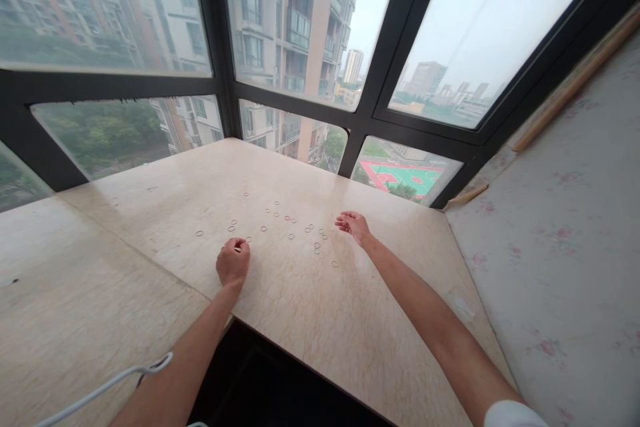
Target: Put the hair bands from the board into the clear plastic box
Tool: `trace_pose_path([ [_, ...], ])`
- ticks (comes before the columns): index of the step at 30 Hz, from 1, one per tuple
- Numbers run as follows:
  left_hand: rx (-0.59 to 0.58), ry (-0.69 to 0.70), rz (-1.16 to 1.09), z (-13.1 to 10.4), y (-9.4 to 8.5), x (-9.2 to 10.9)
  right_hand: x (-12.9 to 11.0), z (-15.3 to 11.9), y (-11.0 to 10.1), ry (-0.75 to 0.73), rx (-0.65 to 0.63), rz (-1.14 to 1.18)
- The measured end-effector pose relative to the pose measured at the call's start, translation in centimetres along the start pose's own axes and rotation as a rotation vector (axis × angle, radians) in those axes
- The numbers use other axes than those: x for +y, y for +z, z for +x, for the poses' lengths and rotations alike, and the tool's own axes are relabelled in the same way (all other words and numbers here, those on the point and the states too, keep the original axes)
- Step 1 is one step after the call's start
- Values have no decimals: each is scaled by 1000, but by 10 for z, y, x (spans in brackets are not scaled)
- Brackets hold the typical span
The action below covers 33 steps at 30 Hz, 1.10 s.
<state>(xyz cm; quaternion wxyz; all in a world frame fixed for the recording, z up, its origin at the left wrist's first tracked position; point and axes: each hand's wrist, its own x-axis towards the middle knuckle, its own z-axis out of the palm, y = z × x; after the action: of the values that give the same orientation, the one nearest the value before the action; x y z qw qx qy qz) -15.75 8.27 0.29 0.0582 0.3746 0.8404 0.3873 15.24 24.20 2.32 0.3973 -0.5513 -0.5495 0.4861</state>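
Several thin small rings (263, 229), perhaps rubber bands, lie scattered flat over the pale marble-like sill. One of them is a red ring (287, 218) near the middle of the group. My left hand (233, 261) is curled closed at the left front of the rings, its fingertips close to a ring (249, 239). What its fingers hold, if anything, is too small to make out. Just right of the group hovers my right hand (353, 226), fingers stretched out toward the left and apart from the rings, with nothing visible in it.
Dark window frames (295, 95) border the stone sill (310, 320) at the back. A flower-patterned wall (565, 267) rises on the right, near a clear plastic piece (461, 305). A white cable (110, 383) crosses by my left forearm. The sill's front edge drops to a dark gap (260, 373).
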Motion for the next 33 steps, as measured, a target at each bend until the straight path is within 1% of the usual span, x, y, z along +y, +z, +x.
trace_pose_path([
  [2, -4, 4, -4, 0, 0, 0, -1, -2, -3, 10, 26, 86],
  [4, -6, 5, -10, 1, 0, 0, -2, -3, -11, 20, 65, 140],
  [9, 6, 1, 0, 1, 0, 0, 6, -13, -48, 64, 207, 155],
  [12, 14, -2, 2, 2, 1, 0, 14, -28, -68, 102, 268, 130],
  [15, 25, -5, -9, 2, 1, -1, 17, -51, -77, 108, 278, 121],
  [18, 39, -13, -27, 2, 1, -1, 15, -80, -72, 74, 230, 123],
  [23, 75, -8, -55, 4, 2, -2, 11, -143, -44, 6, 60, 151],
  [25, 111, -17, -72, 4, 1, -2, 15, -171, -33, -6, -14, 165],
  [27, 174, -32, -112, 3, 0, -2, 22, -199, -26, -9, -59, 174],
  [30, 264, -53, -173, 0, -3, 0, 37, -237, -26, -10, -60, 180],
  [33, 360, -82, -246, -4, -7, 2, 52, -268, -36, -40, 3, 205],
])
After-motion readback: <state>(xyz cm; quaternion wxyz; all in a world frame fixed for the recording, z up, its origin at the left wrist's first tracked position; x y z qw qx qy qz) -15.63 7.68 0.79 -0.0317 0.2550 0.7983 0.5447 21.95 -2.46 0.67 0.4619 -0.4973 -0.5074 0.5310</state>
